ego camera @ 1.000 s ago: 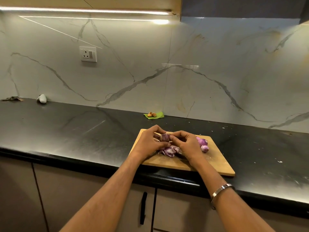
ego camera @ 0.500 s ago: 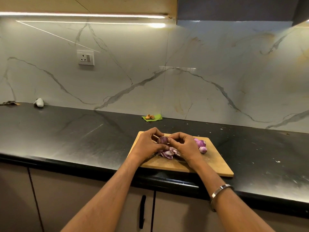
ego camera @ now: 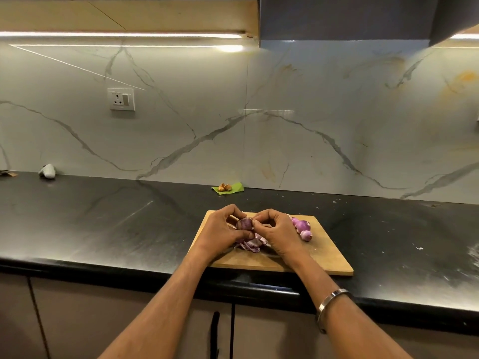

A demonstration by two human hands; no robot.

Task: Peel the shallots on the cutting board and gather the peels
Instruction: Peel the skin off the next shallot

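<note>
- Since a second ago both hands stay together over the cutting board [ego camera: 324, 260]; the shallot [ego camera: 244, 224] between them shows more of its purple side.
- Two peeled shallots [ego camera: 302, 228] lie on the board just right of the right hand [ego camera: 278, 235]; a pile of peels [ego camera: 251, 245] lies under the hands. A green leaf [ego camera: 229, 189] sits by the backsplash.
- The left hand [ego camera: 220, 235] grips the shallot with curled fingers; the right hand's fingertips pinch at its top edge.

From my seat, the left hand [ego camera: 220, 230] and right hand [ego camera: 278, 233] cover part of the dull purple shallot [ego camera: 244, 224] and the pale purple heap of peels [ego camera: 251, 244] beneath. I can't identify the small brown bits [ego camera: 224, 187] on the green leaf scrap [ego camera: 230, 189].
</note>
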